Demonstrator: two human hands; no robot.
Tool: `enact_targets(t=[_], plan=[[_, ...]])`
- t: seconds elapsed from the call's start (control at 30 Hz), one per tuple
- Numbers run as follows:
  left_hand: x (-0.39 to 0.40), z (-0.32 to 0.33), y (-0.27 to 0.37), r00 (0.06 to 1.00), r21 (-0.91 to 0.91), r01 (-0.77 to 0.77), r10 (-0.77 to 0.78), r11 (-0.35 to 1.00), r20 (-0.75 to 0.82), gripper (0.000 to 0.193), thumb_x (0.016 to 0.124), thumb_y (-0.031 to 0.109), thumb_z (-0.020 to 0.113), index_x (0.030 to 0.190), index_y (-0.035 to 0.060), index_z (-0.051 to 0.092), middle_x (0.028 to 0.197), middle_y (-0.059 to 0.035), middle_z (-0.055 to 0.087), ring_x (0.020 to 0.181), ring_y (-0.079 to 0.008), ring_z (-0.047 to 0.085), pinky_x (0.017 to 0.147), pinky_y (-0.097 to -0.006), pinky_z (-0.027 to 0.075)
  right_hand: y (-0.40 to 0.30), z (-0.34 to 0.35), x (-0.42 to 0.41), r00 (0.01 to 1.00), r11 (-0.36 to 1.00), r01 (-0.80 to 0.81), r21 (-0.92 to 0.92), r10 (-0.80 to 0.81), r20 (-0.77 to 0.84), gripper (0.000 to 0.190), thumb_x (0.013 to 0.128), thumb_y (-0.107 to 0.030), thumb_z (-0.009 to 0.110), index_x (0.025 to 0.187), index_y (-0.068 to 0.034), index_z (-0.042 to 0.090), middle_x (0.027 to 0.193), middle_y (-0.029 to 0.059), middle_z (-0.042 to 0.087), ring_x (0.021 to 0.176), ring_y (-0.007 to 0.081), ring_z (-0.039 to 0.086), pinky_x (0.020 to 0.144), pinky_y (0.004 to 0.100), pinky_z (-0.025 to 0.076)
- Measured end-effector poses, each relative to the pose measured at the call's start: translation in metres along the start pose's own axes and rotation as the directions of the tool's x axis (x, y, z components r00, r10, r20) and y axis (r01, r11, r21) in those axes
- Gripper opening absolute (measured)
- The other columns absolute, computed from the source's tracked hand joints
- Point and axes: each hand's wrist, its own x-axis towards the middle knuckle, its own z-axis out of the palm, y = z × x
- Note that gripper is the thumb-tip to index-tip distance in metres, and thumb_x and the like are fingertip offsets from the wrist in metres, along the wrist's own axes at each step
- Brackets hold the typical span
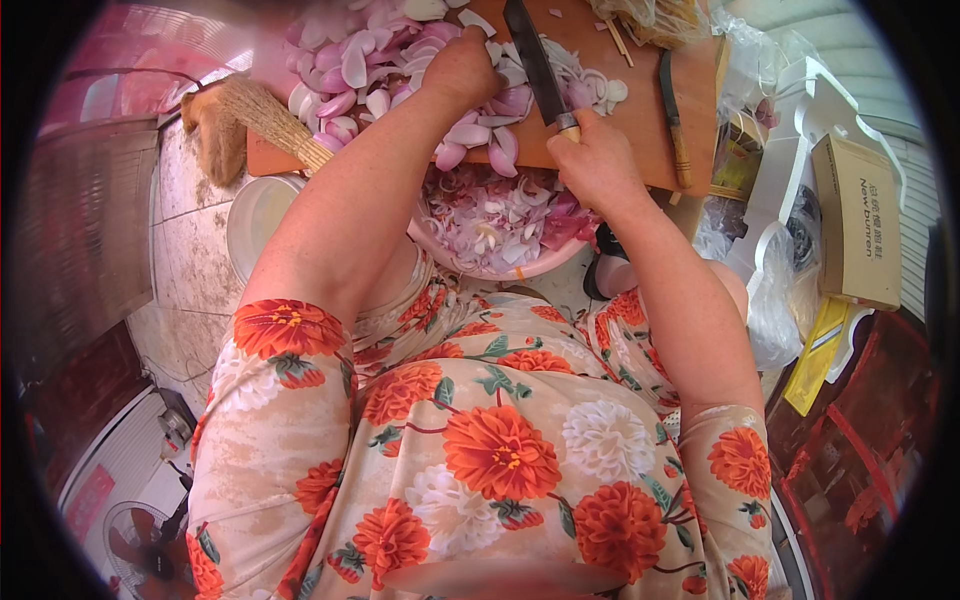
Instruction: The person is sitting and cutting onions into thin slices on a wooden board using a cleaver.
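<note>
My right hand (596, 159) is closed round the handle of a kitchen knife (535, 64), its dark blade pointing away over the wooden cutting board (637, 142). My left hand (463, 67) rests among cut red onion pieces at the board's middle; whether its fingers grip a piece is hidden. A large heap of peeled onion pieces (360, 60) covers the board's left part. Sliced onion (592, 88) lies to the right of the blade. Below the board's near edge, a pink basin (484, 271) holds more onion slices and skins.
A second knife with a wooden handle (681, 154) lies on the board's right side. A straw brush (274, 124) leans at the left, above a white bucket (259, 217). At the right, a white rack (776, 180) holds plastic bags and a cardboard box (859, 225).
</note>
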Motion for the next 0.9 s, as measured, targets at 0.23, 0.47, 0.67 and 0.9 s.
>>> enact_targets(t=[0.23, 0.47, 0.67, 0.9], plan=[[0.002, 0.002, 0.005, 0.996, 0.039, -0.034, 0.030, 0.999, 0.088, 0.062, 0.075, 0.027, 0.074, 0.128, 0.0032, 0.053, 0.118, -0.0213, 0.063, 0.111, -0.0343, 0.061, 0.096, -0.0410, 0.048, 0.012, 0.017, 0.002, 1.000, 0.984, 0.019, -0.178, -0.023, -0.022, 0.033, 0.084, -0.025, 0.058, 0.102, 0.003, 0.057, 0.092, 0.0301, 0.064, 0.092, 0.0464, 0.061, 0.082, 0.0517, 0.047], [0.001, 0.007, 0.003, 0.997, 0.016, -0.040, 0.039, 0.999, 0.060, 0.059, 0.074, 0.029, 0.077, 0.124, 0.0071, 0.057, 0.112, -0.0194, 0.067, 0.107, -0.0344, 0.063, 0.093, -0.0412, 0.049, 0.007, 0.018, 0.015, 0.998, 0.958, -0.012, -0.286, 0.029, 0.057, 0.036, 0.086, -0.017, 0.053, 0.108, 0.011, 0.050, 0.102, 0.0332, 0.064, 0.100, 0.0453, 0.062, 0.091, 0.0496, 0.048], [0.002, 0.014, 0.002, 0.995, 0.015, -0.076, 0.075, 0.997, 0.062, 0.057, 0.074, 0.029, 0.078, 0.123, 0.0093, 0.058, 0.110, -0.0185, 0.068, 0.105, -0.0331, 0.064, 0.092, -0.0407, 0.049, 0.006, 0.005, 0.035, 0.990, 0.932, 0.031, -0.362, 0.021, 0.140, 0.036, 0.089, -0.021, 0.053, 0.109, 0.008, 0.052, 0.101, 0.0323, 0.064, 0.100, 0.0456, 0.062, 0.089, 0.0492, 0.049], [0.003, 0.019, 0.002, 0.994, -0.022, -0.047, 0.049, 0.999, 0.099, 0.055, 0.074, 0.030, 0.078, 0.122, 0.0104, 0.060, 0.111, -0.0176, 0.068, 0.104, -0.0316, 0.065, 0.091, -0.0401, 0.050, 0.017, 0.019, 0.021, 0.998, 0.953, -0.045, -0.300, 0.053, 0.019, 0.037, 0.089, -0.024, 0.053, 0.109, 0.007, 0.053, 0.097, 0.0313, 0.065, 0.097, 0.0456, 0.063, 0.087, 0.0505, 0.049]])
